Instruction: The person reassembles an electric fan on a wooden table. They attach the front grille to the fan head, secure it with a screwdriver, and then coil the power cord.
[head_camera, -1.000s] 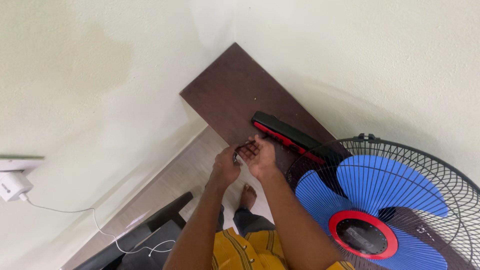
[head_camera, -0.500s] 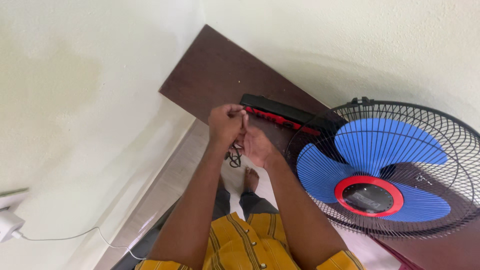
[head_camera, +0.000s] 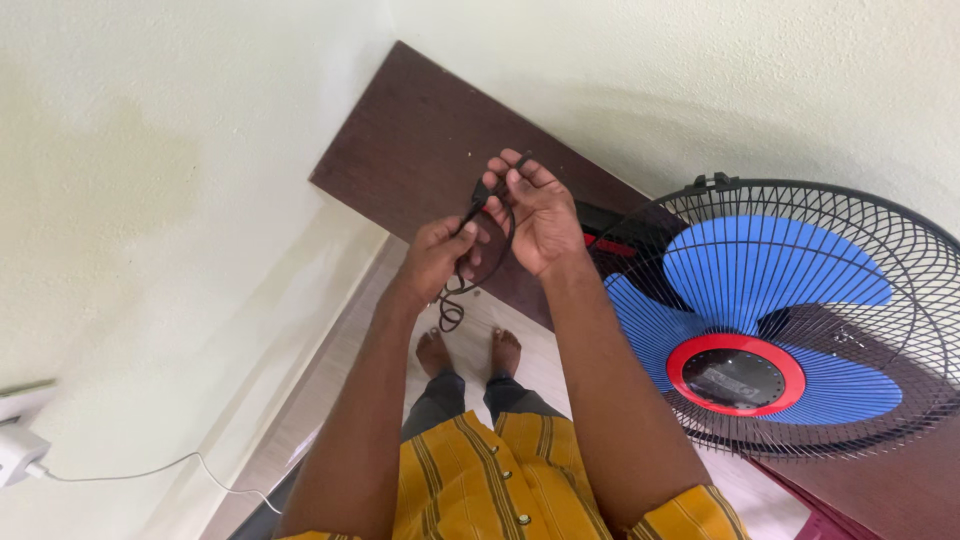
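A thin black cable is looped between both hands, with a small coil hanging below the left one. My left hand pinches the cable at its lower part. Just above and to the right, my right hand holds the upper end of the cable between its fingertips. Both hands are raised over the dark brown tabletop. Behind my right hand lies a black and red power strip, mostly hidden.
A table fan with blue blades, red hub and black wire guard stands at the right on the table. A white charger with a thin white wire is plugged in on the left wall. My bare feet stand on pale floor below.
Both hands have risen from near the table edge. The right hand went higher and pulled the cable up into a loop, now covering most of the power strip.
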